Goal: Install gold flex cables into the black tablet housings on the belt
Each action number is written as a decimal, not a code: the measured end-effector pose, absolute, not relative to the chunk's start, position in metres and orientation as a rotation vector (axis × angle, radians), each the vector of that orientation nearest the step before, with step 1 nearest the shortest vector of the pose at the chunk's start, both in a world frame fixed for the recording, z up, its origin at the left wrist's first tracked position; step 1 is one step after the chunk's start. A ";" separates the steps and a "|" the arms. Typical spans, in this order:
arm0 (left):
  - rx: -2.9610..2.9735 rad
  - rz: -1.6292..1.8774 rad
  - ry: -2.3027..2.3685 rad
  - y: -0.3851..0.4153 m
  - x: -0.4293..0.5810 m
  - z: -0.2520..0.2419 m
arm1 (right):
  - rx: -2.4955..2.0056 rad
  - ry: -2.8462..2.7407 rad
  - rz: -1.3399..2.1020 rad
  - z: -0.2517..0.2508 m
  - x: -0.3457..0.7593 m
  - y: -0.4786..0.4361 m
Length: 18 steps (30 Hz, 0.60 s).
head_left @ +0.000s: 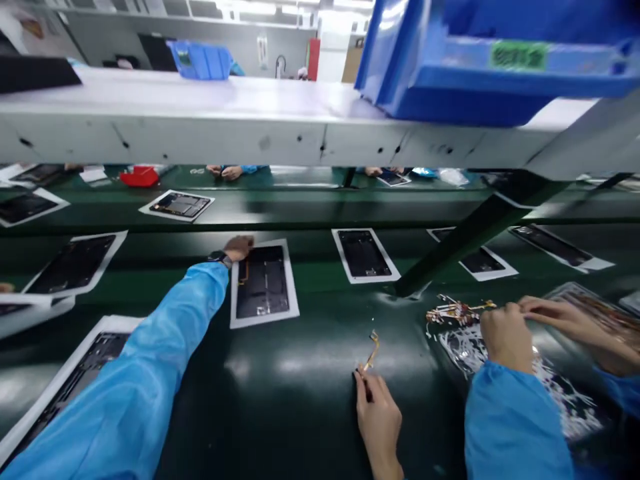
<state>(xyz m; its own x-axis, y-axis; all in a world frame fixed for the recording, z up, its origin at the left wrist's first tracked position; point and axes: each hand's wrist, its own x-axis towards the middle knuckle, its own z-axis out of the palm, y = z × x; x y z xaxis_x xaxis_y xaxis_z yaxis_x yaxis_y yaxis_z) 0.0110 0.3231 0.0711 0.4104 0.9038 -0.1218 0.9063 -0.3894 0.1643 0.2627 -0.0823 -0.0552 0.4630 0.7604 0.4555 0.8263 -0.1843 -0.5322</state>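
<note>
My left hand (240,247), at the end of a blue sleeve with a dark wristband, is at the top left corner of a black device housing (265,283) on a white sheet. Its fingers are bent down and blurred, and whatever may be under them is hidden. My right hand (379,417) is low in the middle of the view, over the green table. Thumb and forefinger pinch the lower end of a thin orange flex cable (373,352), whose other end points up and away from me.
At the right, another person's hands (507,337) work beside a pile of flex cables (455,311) and a bag of white strips (570,400). More housings (364,255) lie on white sheets. A slanted dark post (465,233) and a white shelf (200,140) with blue bins (500,87) stand ahead.
</note>
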 end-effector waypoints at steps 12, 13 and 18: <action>2.700 0.117 1.423 0.333 0.101 0.090 | -1.621 -1.266 -0.040 0.048 0.536 0.024; 2.735 0.110 1.302 0.320 0.128 0.082 | -1.602 -1.218 -0.015 0.049 0.537 0.025; 2.800 0.013 0.700 0.249 0.253 0.052 | -1.661 -1.056 0.072 0.088 0.503 0.011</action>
